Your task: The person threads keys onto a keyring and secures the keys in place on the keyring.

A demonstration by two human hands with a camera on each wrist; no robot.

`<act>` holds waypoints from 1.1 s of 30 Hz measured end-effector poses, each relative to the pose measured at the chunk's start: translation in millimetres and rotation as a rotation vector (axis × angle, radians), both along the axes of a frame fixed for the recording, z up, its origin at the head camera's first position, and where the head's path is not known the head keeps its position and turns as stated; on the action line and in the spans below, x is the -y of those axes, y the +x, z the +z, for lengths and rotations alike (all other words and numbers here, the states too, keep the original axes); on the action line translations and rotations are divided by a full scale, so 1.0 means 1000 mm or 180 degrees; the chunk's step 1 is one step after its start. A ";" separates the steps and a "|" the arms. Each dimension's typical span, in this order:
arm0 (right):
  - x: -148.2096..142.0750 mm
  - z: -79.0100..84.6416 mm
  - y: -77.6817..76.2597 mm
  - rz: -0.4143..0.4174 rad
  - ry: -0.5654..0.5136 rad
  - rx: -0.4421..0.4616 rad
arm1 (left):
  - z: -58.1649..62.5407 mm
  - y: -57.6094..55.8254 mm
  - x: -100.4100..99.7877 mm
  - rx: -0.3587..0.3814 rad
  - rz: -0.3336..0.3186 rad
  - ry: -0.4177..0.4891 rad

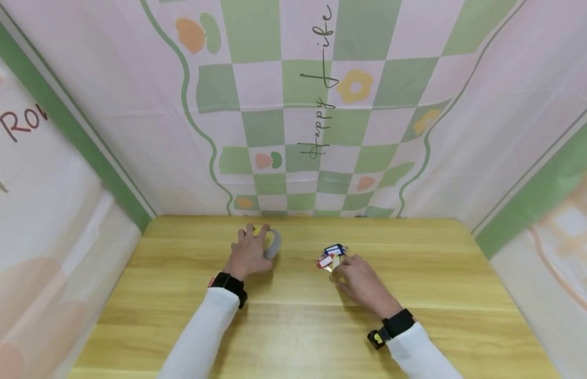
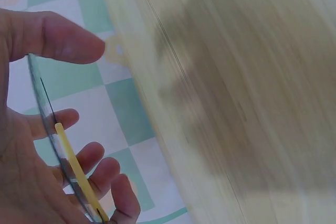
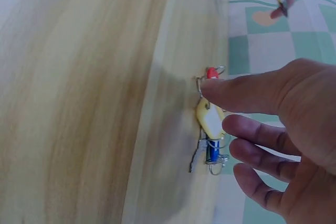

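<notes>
My left hand (image 1: 248, 255) holds a thin, curved grey thing (image 1: 274, 243) with a yellow strip along it. It appears edge-on across the palm in the left wrist view, with the thumb at its upper end and the fingers spread around the lower part; its kind does not show. Over to the right, my right hand (image 1: 362, 279) reaches a small heap of tagged keys. Thumb and index finger pinch a yellow key tag (image 3: 211, 120), which stands tilted up. A red key tag (image 1: 324, 261) and a blue key tag (image 1: 334, 249) lie beside it, with metal rings and a key (image 3: 196, 153).
Both hands work over a wooden table (image 1: 293, 337), toward its far edge. Behind that edge hangs a green-and-white checked cloth (image 1: 305, 84). Printed cloth also rises on the left and right sides. Each wrist wears a black strap (image 1: 398, 322).
</notes>
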State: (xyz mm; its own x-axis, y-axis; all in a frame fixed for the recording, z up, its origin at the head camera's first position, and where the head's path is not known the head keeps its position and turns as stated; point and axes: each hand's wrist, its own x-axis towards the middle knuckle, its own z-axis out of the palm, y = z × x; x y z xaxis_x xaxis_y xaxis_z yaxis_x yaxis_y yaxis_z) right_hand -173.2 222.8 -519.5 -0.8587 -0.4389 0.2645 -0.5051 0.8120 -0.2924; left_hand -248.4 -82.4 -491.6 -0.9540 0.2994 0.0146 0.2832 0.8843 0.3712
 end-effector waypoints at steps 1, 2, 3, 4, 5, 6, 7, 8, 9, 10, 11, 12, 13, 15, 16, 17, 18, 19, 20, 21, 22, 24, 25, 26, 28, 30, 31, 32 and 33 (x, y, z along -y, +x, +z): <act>0.000 -0.001 -0.001 0.0011 0.0033 -0.0013 | 0.000 0.000 -0.001 -0.0008 -0.0006 -0.0005; 0.001 -0.002 -0.002 0.0021 0.0077 -0.0041 | 0.001 0.000 -0.001 -0.0020 -0.0013 -0.0011; 0.001 -0.002 -0.003 0.0028 0.0123 -0.0066 | 0.001 0.000 -0.002 -0.0028 -0.0020 -0.0015; 0.002 -0.003 -0.004 0.0027 0.0158 -0.0072 | 0.001 0.000 -0.003 -0.0034 -0.0025 -0.0030; 0.002 -0.004 -0.004 0.0026 0.0193 -0.0065 | 0.001 0.001 -0.003 -0.0038 -0.0031 -0.0048; 0.002 -0.005 -0.005 0.0024 0.0226 -0.0069 | 0.002 0.001 -0.004 -0.0038 -0.0037 -0.0064; 0.002 -0.006 -0.005 0.0022 0.0252 -0.0081 | 0.002 0.002 -0.004 -0.0044 -0.0041 -0.0082; 0.003 -0.006 -0.006 0.0022 0.0272 -0.0097 | 0.003 0.003 -0.004 -0.0048 -0.0042 -0.0088; 0.003 -0.007 -0.007 0.0026 0.0287 -0.0111 | 0.003 0.003 -0.005 -0.0048 -0.0041 -0.0094; 0.003 -0.007 -0.007 0.0025 0.0308 -0.0123 | 0.004 0.003 -0.005 -0.0048 -0.0037 -0.0117; 0.004 -0.008 -0.008 0.0023 0.0327 -0.0138 | 0.004 0.004 -0.005 -0.0056 -0.0034 -0.0130; 0.004 -0.008 -0.009 0.0018 0.0344 -0.0166 | 0.004 0.004 -0.005 -0.0065 -0.0028 -0.0149; 0.004 -0.009 -0.009 0.0018 0.0353 -0.0199 | 0.004 0.004 -0.006 -0.0079 -0.0021 -0.0158; 0.005 -0.009 -0.011 0.0013 0.0332 -0.0263 | 0.005 0.004 -0.007 -0.0105 -0.0008 -0.0192; 0.005 -0.009 -0.011 0.0006 0.0299 -0.0295 | 0.005 0.005 -0.007 -0.0116 -0.0001 -0.0217; 0.005 -0.009 -0.012 0.0004 0.0244 -0.0337 | 0.006 0.005 -0.007 -0.0123 0.0003 -0.0242; 0.005 -0.009 -0.012 -0.0010 0.0178 -0.0377 | 0.006 0.005 -0.008 -0.0124 0.0006 -0.0270; 0.005 -0.008 -0.013 -0.0031 0.0103 -0.0396 | 0.007 0.006 -0.008 -0.0128 0.0010 -0.0277; 0.005 -0.007 -0.013 -0.0079 0.0023 -0.0389 | 0.007 0.007 -0.008 -0.0131 0.0014 -0.0287; 0.005 -0.006 -0.013 -0.0130 -0.0062 -0.0365 | 0.007 0.007 -0.008 -0.0135 0.0018 -0.0294; 0.004 -0.005 -0.014 -0.0191 -0.0140 -0.0326 | 0.007 0.008 -0.008 -0.0138 0.0020 -0.0297; 0.003 -0.002 -0.014 -0.0343 -0.0298 -0.0223 | 0.006 0.009 -0.009 -0.0148 0.0026 -0.0278; 0.003 -0.001 -0.015 -0.0410 -0.0378 -0.0172 | 0.006 0.009 -0.009 -0.0148 0.0030 -0.0260; 0.002 0.000 -0.016 -0.0471 -0.0461 -0.0128 | 0.006 0.009 -0.009 -0.0149 0.0029 -0.0248; 0.000 0.002 -0.017 -0.0555 -0.0620 -0.0083 | 0.006 0.010 -0.009 -0.0156 0.0026 -0.0207; -0.002 0.004 -0.019 -0.0619 -0.0769 -0.0081 | 0.006 0.010 -0.009 -0.0157 0.0020 -0.0176; -0.002 0.004 -0.019 -0.0647 -0.0840 -0.0088 | 0.006 0.010 -0.009 -0.0162 0.0015 -0.0172; -0.003 0.005 -0.020 -0.0678 -0.0897 -0.0086 | 0.007 0.011 -0.009 -0.0165 0.0010 -0.0171; -0.003 0.005 -0.020 -0.0715 -0.0944 -0.0087 | 0.007 0.011 -0.009 -0.0169 0.0008 -0.0168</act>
